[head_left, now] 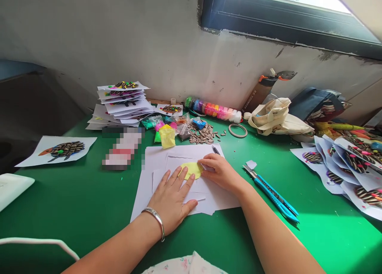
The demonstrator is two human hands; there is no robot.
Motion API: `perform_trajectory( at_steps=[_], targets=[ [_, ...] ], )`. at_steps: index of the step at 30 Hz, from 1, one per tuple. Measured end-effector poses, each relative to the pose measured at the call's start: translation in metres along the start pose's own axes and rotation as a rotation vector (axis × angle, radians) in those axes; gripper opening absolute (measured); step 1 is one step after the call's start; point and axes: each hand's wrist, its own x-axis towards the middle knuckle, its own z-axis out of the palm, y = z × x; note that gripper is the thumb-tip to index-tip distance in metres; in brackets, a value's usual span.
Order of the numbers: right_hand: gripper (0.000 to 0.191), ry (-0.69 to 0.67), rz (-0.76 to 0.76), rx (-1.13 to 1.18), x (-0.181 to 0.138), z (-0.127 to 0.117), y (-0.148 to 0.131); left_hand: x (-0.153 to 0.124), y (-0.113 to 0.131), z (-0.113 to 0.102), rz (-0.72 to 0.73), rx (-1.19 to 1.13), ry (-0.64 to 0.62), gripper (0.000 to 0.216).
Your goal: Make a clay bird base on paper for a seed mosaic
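A flat oval of yellow modelling clay (193, 170) lies on a small stack of white paper (176, 152) in front of me. My left hand (171, 196), with a silver bangle at the wrist, rests flat with fingers spread, its fingertips on the left part of the clay. At the clay's right edge are the bent fingertips and thumb of my right hand (219, 170), held apart rather than closed together. A dark pen (215, 149) lies partly hidden behind my right hand. Fingers cover some of the clay's outline.
Right of the paper lie a utility knife (264, 188) and blue tweezers (280, 206). Behind are bagged clay (167, 136), sunflower seeds (204, 134) and a tape ring (238, 130). Seed-picture cards stand in a left pile (125, 102) and a right pile (337, 166).
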Motion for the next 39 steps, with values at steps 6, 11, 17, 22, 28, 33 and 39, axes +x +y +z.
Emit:
perform_trajectory(
  at_steps=[6, 11, 17, 22, 28, 33, 39],
  targets=[
    [0.031, -0.003, 0.033, 0.074, -0.0006, 0.0005, 0.0013, 0.0006, -0.0002, 0.0000, -0.003, -0.006, 0.003, 0.061],
    [0.030, 0.016, 0.042, 0.047, -0.0004, 0.0029, 0.0041, 0.0011, -0.0001, -0.0005, -0.011, -0.009, 0.001, 0.061],
    [0.026, 0.010, 0.048, 0.075, 0.0005, 0.0020, 0.0013, 0.0019, 0.0010, -0.0021, -0.016, -0.009, -0.016, 0.061],
    [0.026, 0.037, 0.061, -0.073, 0.0033, 0.0092, -0.0007, 0.0015, 0.0010, -0.0029, -0.012, -0.003, -0.012, 0.061],
    [0.024, 0.034, 0.057, -0.039, 0.0026, 0.0081, -0.0010, 0.0011, 0.0001, -0.0004, -0.005, -0.005, 0.017, 0.060],
    [0.027, 0.040, 0.059, -0.099, 0.0020, 0.0080, -0.0027, 0.0018, 0.0005, -0.0010, -0.007, -0.003, 0.009, 0.061],
    [0.028, 0.023, 0.073, -0.005, 0.0010, 0.0052, -0.0033, 0.0013, 0.0007, -0.0002, -0.006, -0.001, 0.026, 0.060]
  ],
)
